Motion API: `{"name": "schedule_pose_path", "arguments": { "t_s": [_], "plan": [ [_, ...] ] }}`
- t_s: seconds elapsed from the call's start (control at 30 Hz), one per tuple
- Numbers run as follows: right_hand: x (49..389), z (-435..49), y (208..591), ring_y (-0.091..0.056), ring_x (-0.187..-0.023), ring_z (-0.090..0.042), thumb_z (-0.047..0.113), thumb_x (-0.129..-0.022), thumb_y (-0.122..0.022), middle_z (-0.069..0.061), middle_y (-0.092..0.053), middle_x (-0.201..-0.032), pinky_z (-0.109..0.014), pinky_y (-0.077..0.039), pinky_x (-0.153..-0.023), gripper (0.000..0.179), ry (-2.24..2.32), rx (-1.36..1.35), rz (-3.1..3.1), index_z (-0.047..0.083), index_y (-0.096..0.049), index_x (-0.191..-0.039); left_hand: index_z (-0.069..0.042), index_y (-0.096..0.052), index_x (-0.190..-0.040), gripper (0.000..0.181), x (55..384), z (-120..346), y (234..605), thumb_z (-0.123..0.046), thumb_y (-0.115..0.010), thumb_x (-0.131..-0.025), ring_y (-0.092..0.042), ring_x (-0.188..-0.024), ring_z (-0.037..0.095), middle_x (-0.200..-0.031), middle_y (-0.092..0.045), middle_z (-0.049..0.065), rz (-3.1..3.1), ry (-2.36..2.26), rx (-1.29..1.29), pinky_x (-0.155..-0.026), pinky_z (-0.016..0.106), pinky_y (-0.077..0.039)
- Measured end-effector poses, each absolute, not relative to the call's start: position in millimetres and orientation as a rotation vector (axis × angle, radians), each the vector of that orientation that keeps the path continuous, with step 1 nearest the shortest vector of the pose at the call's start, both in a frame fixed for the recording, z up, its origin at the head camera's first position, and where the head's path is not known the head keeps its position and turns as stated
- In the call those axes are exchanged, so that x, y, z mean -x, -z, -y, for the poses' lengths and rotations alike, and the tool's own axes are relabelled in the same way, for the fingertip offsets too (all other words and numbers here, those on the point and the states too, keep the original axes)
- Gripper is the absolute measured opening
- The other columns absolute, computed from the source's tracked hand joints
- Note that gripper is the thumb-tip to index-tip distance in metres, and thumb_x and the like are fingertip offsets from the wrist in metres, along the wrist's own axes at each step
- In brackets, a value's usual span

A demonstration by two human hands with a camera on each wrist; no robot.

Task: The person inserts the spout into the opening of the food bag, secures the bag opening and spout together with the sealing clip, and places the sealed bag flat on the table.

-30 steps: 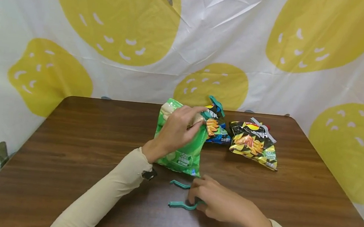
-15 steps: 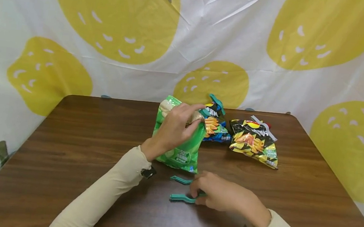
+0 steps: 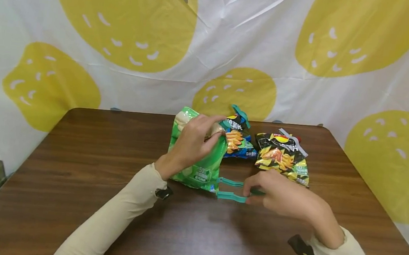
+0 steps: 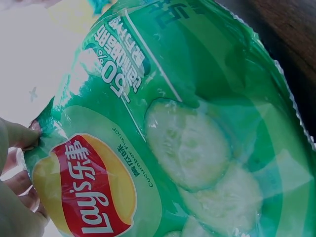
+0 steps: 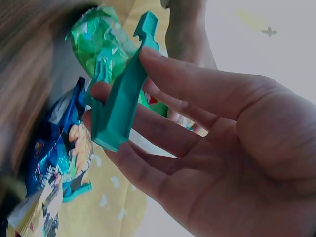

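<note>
A green Lay's cucumber-flavor chip bag (image 3: 201,164) stands tilted near the middle of the table. My left hand (image 3: 190,140) grips its folded top; in the left wrist view, fingers pinch the edge beside the Lay's logo (image 4: 96,190). My right hand (image 3: 286,195) holds a teal bag clip (image 3: 231,196) by its hinged end. Its two arms are spread apart and point left toward the bag's lower right corner; whether they touch the bag is unclear. In the right wrist view the clip (image 5: 121,111) sits between thumb and fingers.
Behind the green bag stands a blue chip bag (image 3: 241,150), with a teal clip (image 3: 242,114) across its top. To its right lies a black and yellow chip bag (image 3: 279,157) with a grey clip (image 3: 294,142). A lemon-print cloth (image 3: 137,92) hangs behind the table (image 3: 86,165).
My right hand has carried the teal clip up from the near part of the table, rightward and farther away. The left hand keeps its grip on the green bag, nearly unmoved.
</note>
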State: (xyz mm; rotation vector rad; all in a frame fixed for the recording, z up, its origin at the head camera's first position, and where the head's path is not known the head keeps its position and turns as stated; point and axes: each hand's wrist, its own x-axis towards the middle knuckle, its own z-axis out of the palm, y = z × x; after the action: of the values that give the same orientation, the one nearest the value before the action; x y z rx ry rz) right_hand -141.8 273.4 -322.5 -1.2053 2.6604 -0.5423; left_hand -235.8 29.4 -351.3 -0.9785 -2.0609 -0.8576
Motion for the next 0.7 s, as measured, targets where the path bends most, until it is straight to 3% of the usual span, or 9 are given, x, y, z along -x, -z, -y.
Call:
{"name": "schedule_pose_path", "arguments": {
  "t_s": [0.27, 0.7],
  "plan": [
    [144, -288, 311, -0.057, -0.076, -0.004, 0.012, -0.088, -0.076, 0.017, -0.065, -0.082, -0.030, -0.051, -0.071, 0.011, 0.577, 1.161, -2.867, 0.021, -0.071, -0.086, -0.003, -0.064, -0.127, 0.035, 228, -33, 349, -0.008, -0.068, -0.093, -0.055, -0.083, 0.017, -0.083, -0.062, 0.003, 2.018, 0.850, 1.027, -0.071, 0.029, -0.043],
    [147, -294, 305, -0.064, -0.083, -0.013, 0.003, -0.080, -0.081, 0.006, -0.069, -0.088, -0.037, -0.051, -0.072, 0.017, 0.694, 1.176, -3.264, 0.012, -0.071, -0.089, -0.004, -0.063, -0.129, 0.036, 220, -40, 347, -0.009, -0.067, -0.093, -0.060, -0.092, 0.020, -0.091, -0.066, 0.006, 2.015, 0.823, 1.066, -0.081, 0.033, -0.047]
  ]
}}
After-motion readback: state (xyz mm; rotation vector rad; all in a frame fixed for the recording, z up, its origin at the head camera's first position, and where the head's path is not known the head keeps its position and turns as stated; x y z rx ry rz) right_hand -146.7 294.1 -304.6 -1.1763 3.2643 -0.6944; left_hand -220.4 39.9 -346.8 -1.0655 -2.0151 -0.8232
